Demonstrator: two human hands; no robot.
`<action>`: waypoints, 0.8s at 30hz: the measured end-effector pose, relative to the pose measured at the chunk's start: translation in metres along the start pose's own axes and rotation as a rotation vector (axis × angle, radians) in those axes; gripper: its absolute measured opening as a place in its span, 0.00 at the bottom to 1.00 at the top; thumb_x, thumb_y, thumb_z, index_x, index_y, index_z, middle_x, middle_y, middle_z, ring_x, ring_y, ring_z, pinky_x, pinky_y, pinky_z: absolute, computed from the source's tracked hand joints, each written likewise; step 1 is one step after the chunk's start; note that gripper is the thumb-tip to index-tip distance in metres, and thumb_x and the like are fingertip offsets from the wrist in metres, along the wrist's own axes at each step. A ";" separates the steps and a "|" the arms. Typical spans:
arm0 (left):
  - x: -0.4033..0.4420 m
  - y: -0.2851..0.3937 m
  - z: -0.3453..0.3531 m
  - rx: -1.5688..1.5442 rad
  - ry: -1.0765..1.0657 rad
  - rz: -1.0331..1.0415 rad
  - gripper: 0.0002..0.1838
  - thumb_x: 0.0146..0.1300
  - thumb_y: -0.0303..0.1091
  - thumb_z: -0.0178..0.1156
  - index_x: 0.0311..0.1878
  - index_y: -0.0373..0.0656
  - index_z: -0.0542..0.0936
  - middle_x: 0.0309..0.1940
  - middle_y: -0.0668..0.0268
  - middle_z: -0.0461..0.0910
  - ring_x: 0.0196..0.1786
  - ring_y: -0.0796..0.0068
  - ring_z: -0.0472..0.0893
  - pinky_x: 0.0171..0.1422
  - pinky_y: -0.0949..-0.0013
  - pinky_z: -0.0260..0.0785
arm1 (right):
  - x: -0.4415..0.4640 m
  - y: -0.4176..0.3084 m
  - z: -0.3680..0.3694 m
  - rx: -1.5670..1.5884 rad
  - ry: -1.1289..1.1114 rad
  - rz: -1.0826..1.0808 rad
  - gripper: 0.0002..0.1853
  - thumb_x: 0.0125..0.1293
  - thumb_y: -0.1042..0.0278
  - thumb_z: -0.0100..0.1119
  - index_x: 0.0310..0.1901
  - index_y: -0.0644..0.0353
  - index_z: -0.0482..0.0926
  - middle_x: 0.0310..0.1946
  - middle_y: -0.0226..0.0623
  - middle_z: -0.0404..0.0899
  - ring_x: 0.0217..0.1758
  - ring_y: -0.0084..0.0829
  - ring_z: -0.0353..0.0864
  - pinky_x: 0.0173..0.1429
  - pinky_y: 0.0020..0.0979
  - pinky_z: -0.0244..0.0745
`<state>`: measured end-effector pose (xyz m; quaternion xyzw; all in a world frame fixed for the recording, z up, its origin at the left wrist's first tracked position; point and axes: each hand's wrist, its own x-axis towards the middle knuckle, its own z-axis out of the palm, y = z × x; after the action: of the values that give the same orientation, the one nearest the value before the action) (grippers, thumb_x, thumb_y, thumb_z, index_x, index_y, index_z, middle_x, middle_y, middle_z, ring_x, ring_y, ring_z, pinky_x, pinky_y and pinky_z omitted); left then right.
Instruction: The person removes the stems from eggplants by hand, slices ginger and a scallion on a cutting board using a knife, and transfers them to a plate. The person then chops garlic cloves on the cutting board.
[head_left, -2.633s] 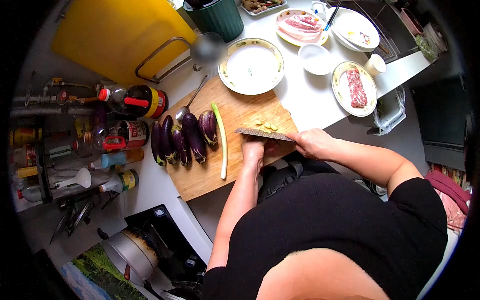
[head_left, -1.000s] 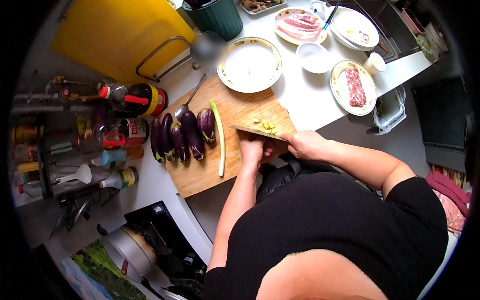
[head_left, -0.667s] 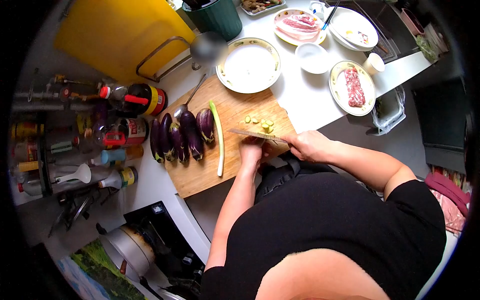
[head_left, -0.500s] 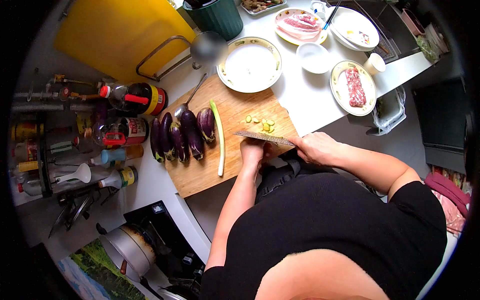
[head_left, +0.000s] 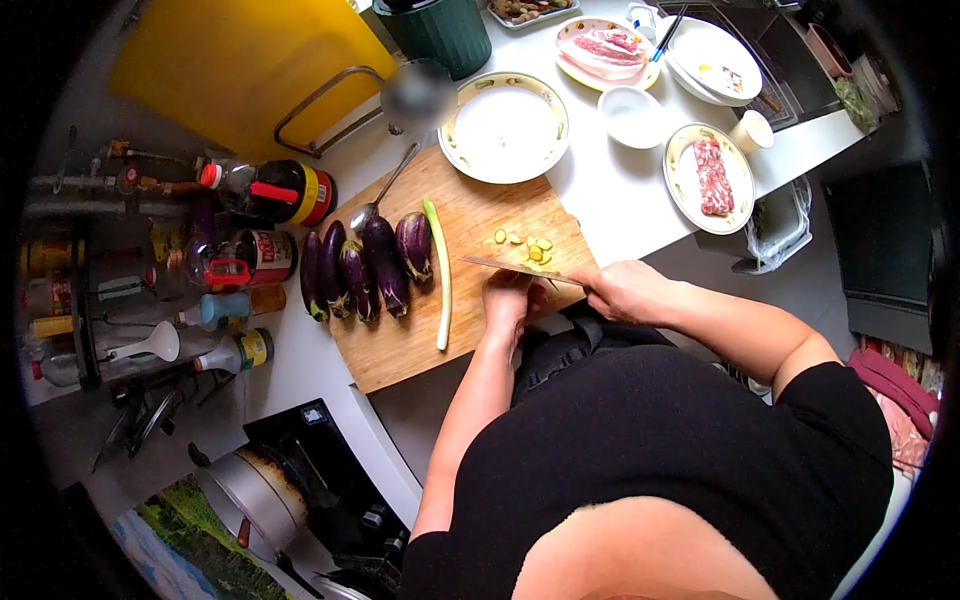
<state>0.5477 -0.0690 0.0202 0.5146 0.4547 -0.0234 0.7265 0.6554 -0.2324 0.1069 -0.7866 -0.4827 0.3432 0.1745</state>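
Note:
My right hand (head_left: 625, 290) is closed on the handle of a knife (head_left: 520, 268), whose blade points left over the wooden cutting board (head_left: 390, 360). Close against the blade's near side is my left hand (head_left: 507, 300), fingers curled; what they press on is hidden behind the blade and fingers. Several thin yellow-green slices (head_left: 538, 248) lie just beyond the blade. A long green-and-white stalk (head_left: 442, 285) rests left of my left hand. Further left, several purple eggplants (head_left: 384, 265) lie side by side, with a metal spoon (head_left: 385, 190) above them.
A large patterned plate (head_left: 503, 127) touches the board's far edge. Beyond are a small white bowl (head_left: 630, 117), a plate of ground-looking meat (head_left: 713, 178) and a plate of sliced meat (head_left: 608, 52). Bottles (head_left: 270, 192) stand at left; a pot (head_left: 258, 500) sits on the stove.
More slices lie beyond the blade, and some have spread to the left. The knife has shifted and tilted slightly in my right hand. My left hand has stayed beside the blade.

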 end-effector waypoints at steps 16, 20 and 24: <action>-0.003 0.000 -0.001 0.071 -0.010 -0.026 0.11 0.65 0.34 0.54 0.34 0.34 0.77 0.18 0.60 0.77 0.14 0.76 0.73 0.16 0.75 0.63 | 0.017 0.007 0.015 0.132 0.048 0.037 0.18 0.59 0.68 0.49 0.52 0.57 0.74 0.30 0.53 0.79 0.36 0.53 0.80 0.42 0.47 0.75; -0.006 0.001 0.004 0.087 0.023 0.010 0.12 0.66 0.35 0.53 0.35 0.34 0.76 0.16 0.62 0.76 0.14 0.77 0.73 0.16 0.74 0.61 | 0.001 0.003 -0.002 0.070 -0.006 0.000 0.21 0.59 0.68 0.50 0.56 0.58 0.73 0.26 0.55 0.78 0.32 0.51 0.79 0.40 0.46 0.74; -0.010 0.002 0.005 0.071 0.032 0.018 0.12 0.65 0.36 0.54 0.31 0.36 0.75 0.16 0.63 0.76 0.13 0.77 0.72 0.16 0.74 0.59 | -0.002 0.005 -0.006 -0.006 -0.105 0.042 0.21 0.59 0.69 0.49 0.55 0.59 0.73 0.26 0.54 0.78 0.32 0.52 0.79 0.40 0.46 0.74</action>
<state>0.5465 -0.0762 0.0285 0.5442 0.4607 -0.0248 0.7007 0.6622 -0.2362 0.1088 -0.7781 -0.4754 0.3862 0.1394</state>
